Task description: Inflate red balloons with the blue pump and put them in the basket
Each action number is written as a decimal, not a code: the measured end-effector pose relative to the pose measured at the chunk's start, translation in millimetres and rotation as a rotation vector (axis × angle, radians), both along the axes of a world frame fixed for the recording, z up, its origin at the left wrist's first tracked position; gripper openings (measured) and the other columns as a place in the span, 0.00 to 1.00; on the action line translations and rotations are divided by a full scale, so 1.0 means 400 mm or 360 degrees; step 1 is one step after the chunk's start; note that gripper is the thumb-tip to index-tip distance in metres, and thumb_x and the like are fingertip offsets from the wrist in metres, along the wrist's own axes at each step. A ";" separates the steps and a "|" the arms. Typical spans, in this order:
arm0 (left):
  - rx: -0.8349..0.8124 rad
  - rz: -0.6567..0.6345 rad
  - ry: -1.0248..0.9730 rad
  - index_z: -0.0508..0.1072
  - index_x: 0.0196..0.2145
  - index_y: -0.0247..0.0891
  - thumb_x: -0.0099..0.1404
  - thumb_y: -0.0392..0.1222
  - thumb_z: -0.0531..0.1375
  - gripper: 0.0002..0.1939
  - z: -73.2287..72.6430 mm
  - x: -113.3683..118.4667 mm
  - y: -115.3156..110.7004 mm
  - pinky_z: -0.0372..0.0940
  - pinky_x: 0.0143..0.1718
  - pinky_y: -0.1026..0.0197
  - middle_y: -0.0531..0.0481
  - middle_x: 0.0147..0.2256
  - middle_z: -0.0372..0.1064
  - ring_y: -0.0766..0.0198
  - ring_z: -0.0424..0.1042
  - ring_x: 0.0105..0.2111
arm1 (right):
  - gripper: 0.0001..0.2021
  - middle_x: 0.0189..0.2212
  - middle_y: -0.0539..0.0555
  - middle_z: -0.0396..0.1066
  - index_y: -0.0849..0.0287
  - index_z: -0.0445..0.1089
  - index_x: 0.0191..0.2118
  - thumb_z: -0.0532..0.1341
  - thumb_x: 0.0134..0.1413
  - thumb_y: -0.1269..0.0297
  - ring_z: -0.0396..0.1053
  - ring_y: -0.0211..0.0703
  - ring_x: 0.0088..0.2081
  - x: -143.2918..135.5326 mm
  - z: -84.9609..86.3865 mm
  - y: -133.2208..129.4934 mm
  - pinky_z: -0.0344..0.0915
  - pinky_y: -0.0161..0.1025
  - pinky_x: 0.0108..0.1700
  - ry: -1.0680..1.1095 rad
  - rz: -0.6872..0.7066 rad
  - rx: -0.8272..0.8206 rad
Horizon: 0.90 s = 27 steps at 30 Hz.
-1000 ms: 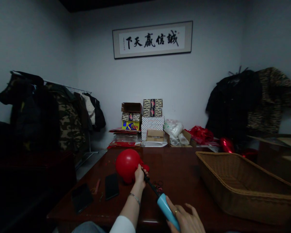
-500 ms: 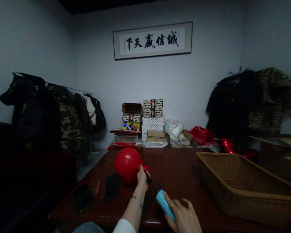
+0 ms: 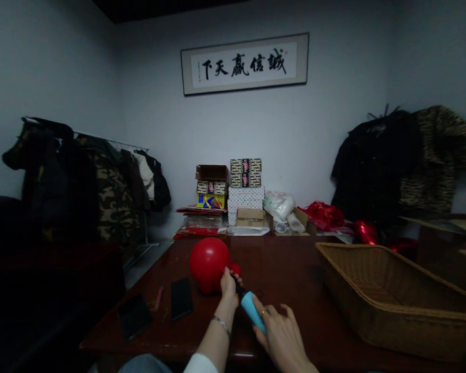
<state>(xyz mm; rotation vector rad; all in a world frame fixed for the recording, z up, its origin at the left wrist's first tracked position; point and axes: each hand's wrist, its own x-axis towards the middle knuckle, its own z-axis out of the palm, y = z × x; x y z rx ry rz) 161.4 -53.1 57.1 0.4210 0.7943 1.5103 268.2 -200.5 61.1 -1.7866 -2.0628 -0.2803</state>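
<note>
A round red balloon (image 3: 209,261) with small red lobes on its underside and right side rests low over the brown table. My left hand (image 3: 229,285) is closed around the balloon's neck, where the black tip of a hand pump meets it. The pump's light blue body (image 3: 253,312) slants down to the right, and my right hand (image 3: 277,329) grips its lower end, with some fingers raised. Little of the black rod shows between the blue body and my left hand.
Two dark flat phone-like objects (image 3: 181,299) (image 3: 134,317) and a small red item (image 3: 159,299) lie left on the table (image 3: 279,264). A large wicker basket (image 3: 404,313) stands right. Stacked boxes (image 3: 245,199), a plastic bag (image 3: 279,204) and red foil items (image 3: 322,215) line the back.
My right hand has pushed the blue pump body up and left toward my left hand, so less black rod shows. The balloon has shifted slightly right.
</note>
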 end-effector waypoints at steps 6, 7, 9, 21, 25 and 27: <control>-0.0007 0.0103 0.0096 0.56 0.23 0.39 0.62 0.52 0.52 0.17 0.008 -0.005 0.013 0.49 0.12 0.69 0.59 0.14 0.54 0.73 0.53 0.10 | 0.29 0.36 0.51 0.70 0.48 0.53 0.60 0.56 0.50 0.66 0.70 0.42 0.32 0.027 -0.022 -0.028 0.47 0.47 0.51 0.0019 0.0067 0.0047; -0.0006 0.0115 0.0099 0.57 0.23 0.39 0.62 0.52 0.52 0.17 0.009 -0.009 0.018 0.49 0.12 0.69 0.59 0.14 0.53 0.73 0.53 0.10 | 0.30 0.36 0.50 0.70 0.47 0.52 0.60 0.56 0.49 0.66 0.70 0.42 0.32 0.036 -0.028 -0.034 0.47 0.47 0.51 0.0025 0.0081 0.0052; -0.0002 0.0139 0.0086 0.57 0.24 0.39 0.62 0.51 0.53 0.16 0.010 -0.016 0.026 0.49 0.12 0.69 0.60 0.14 0.53 0.73 0.54 0.11 | 0.31 0.37 0.50 0.71 0.47 0.52 0.60 0.56 0.49 0.66 0.70 0.41 0.32 0.055 -0.042 -0.048 0.47 0.47 0.51 0.0046 0.0097 0.0060; 0.0116 0.0049 -0.0063 0.57 0.23 0.38 0.61 0.53 0.55 0.17 0.030 -0.015 0.012 0.51 0.14 0.70 0.58 0.15 0.55 0.73 0.55 0.12 | 0.28 0.38 0.49 0.71 0.47 0.53 0.59 0.55 0.50 0.65 0.69 0.40 0.34 0.081 -0.029 -0.064 0.48 0.44 0.50 0.0147 0.0119 0.0029; 0.0107 0.0032 -0.0025 0.58 0.23 0.38 0.63 0.51 0.53 0.16 0.028 -0.014 0.005 0.51 0.14 0.70 0.58 0.15 0.55 0.73 0.55 0.12 | 0.27 0.37 0.51 0.71 0.49 0.54 0.59 0.54 0.51 0.65 0.69 0.41 0.36 0.061 -0.007 -0.050 0.48 0.44 0.50 0.0137 0.0108 -0.0027; 0.0091 0.0026 -0.0007 0.58 0.23 0.38 0.63 0.51 0.52 0.16 0.023 -0.006 -0.002 0.52 0.15 0.69 0.57 0.15 0.56 0.73 0.56 0.12 | 0.26 0.38 0.52 0.71 0.50 0.55 0.59 0.53 0.52 0.65 0.69 0.42 0.37 0.050 0.003 -0.038 0.48 0.45 0.50 0.0123 0.0113 -0.0039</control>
